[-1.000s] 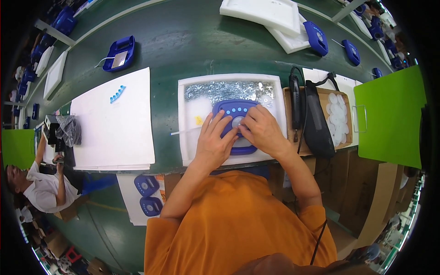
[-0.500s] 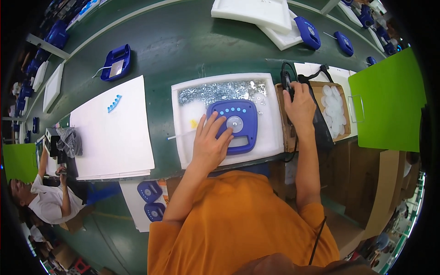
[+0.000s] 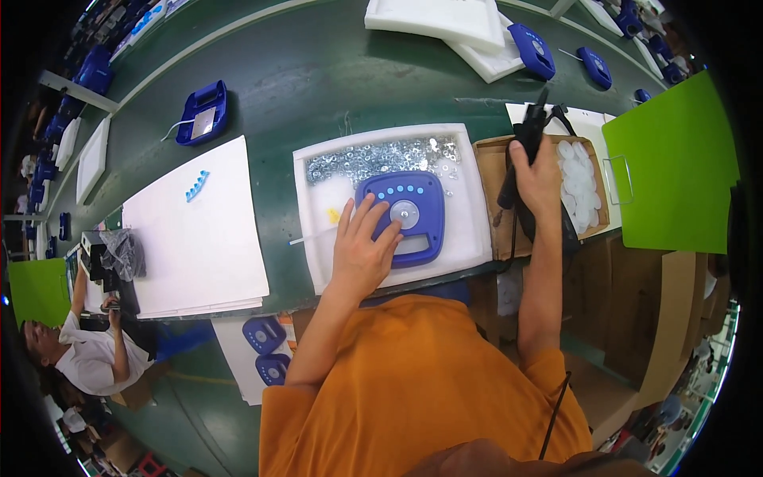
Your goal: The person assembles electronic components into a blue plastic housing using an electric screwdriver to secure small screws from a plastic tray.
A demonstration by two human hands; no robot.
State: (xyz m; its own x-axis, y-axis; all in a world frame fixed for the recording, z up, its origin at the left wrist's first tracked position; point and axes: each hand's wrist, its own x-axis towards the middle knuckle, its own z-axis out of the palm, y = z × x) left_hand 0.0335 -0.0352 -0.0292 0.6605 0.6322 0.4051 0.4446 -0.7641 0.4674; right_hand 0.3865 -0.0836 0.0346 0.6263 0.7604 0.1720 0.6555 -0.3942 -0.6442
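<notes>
On a white foam tray (image 3: 315,262) lies a blue plastic housing (image 3: 429,208) with a handle cutout, a row of light-blue dots and a clear round disc (image 3: 404,213) at its centre. My left hand (image 3: 362,246) rests over the housing's left side, its fingers spread, one fingertip close to the disc. To the right, above a cardboard box, my right hand (image 3: 538,179) is wrapped round a black electric screwdriver (image 3: 532,123), which is tilted, with its cord hanging below. Many small metal nuts or washers (image 3: 373,160) fill the tray's far part.
The cardboard box (image 3: 498,234) holds several white translucent discs (image 3: 580,183). A green panel (image 3: 671,175) stands at right. White sheets (image 3: 191,254) with a blue strip (image 3: 197,187) lie at left. Behind are a blue shell (image 3: 203,113) and foam trays (image 3: 433,20). A person (image 3: 103,350) works far left.
My right hand has lifted the screwdriver and brought it up and to the right, over the box. My left hand stays on the housing.
</notes>
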